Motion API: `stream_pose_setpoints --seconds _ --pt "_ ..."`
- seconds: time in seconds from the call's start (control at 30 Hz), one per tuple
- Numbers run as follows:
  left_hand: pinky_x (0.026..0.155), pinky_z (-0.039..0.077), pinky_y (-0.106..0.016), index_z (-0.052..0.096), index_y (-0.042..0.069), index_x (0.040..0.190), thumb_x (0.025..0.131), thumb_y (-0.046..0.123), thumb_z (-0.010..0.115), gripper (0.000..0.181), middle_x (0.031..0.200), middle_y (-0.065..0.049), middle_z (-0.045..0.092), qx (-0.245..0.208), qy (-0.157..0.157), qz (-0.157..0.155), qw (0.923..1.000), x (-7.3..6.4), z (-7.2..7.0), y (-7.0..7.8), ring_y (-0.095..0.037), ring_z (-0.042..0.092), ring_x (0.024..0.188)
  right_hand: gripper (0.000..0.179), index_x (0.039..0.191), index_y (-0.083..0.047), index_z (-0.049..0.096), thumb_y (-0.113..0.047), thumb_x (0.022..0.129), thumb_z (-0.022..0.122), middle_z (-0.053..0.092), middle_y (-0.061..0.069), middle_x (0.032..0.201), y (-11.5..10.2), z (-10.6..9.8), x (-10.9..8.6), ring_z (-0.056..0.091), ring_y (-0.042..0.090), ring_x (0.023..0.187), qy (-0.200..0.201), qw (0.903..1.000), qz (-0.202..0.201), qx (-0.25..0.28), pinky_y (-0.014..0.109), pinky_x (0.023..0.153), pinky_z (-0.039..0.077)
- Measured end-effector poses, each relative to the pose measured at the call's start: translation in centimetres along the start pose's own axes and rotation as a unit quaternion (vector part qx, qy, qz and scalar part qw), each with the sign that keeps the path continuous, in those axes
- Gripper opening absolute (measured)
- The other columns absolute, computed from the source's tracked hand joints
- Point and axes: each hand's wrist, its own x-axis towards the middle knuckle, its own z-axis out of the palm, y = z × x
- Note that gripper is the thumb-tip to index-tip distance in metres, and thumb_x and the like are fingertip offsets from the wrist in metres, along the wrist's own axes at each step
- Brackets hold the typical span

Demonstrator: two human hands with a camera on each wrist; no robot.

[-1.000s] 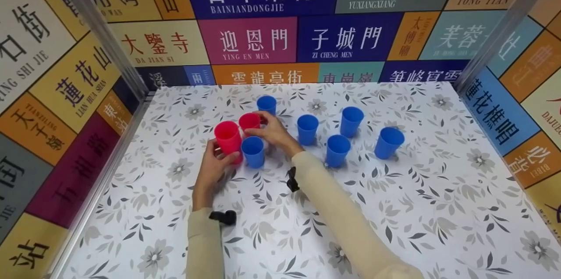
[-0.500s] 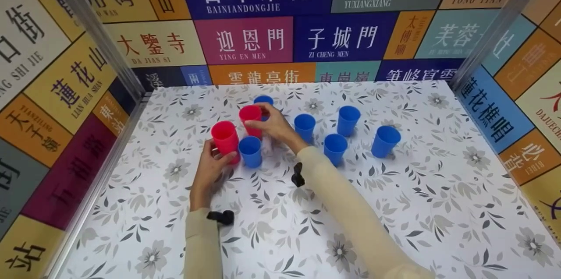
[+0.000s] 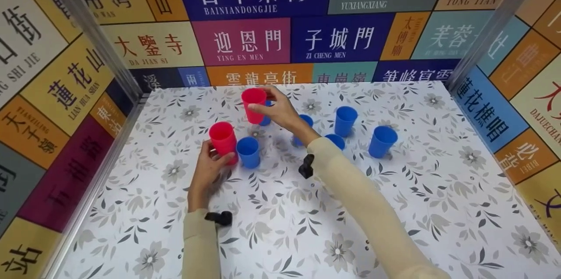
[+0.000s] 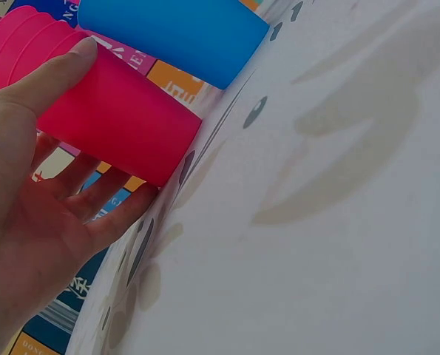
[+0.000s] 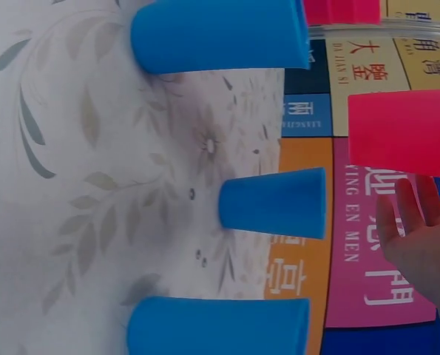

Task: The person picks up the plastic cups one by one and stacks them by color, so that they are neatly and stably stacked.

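The left hand (image 3: 207,168) grasps stacked tapered red plastic cups (image 3: 222,137) toward the left edge of the tabletop (image 3: 263,246), while the right hand (image 3: 280,110), pinching another red cup (image 3: 253,107) aloft by the far edge, should keep it upright, clearing the tapered blue plastic cup (image 5: 275,203) behind.

Bright head view, dimmer wrist views (greyish)

The near right part of the desk (image 3: 438,217) has lots of room. One blue cup (image 3: 248,155) stands close beside the red stack (image 3: 224,141), so it's tight there. Four other blue cups (image 3: 345,122) block the way farther right.
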Motion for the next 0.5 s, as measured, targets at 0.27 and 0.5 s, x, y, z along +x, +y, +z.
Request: stream_pose_setpoints --seconds 0.27,0.5 --pt "0.119 0.038 -0.047 0.035 0.015 0.146 0.083 0.038 0.081 0.081 0.150 -0.010 0.042 0.016 -0.006 0.016 0.9997 0.0 -0.2 0.0 -0.031 0.044 0.139 0.060 0.141 -0.018 0.052 -0.034 0.088 0.077 0.059 0.006 0.132 -2.2 -0.9 -0.2 0.058 0.021 0.116 -0.033 0.9992 -0.021 -0.002 0.034 0.090 0.058" --pt "0.118 0.039 -0.048 0.034 0.012 0.146 0.084 0.036 0.081 0.081 0.149 -0.012 0.043 0.021 -0.006 0.030 0.9993 0.1 -0.3 -0.1 -0.033 0.044 0.139 0.060 0.140 -0.022 0.053 -0.038 0.087 0.077 0.060 0.003 0.132 -4.4 -0.5 -0.3 0.059 0.023 0.116 -0.058 0.9976 -0.032 -0.023 0.035 0.089 0.057"
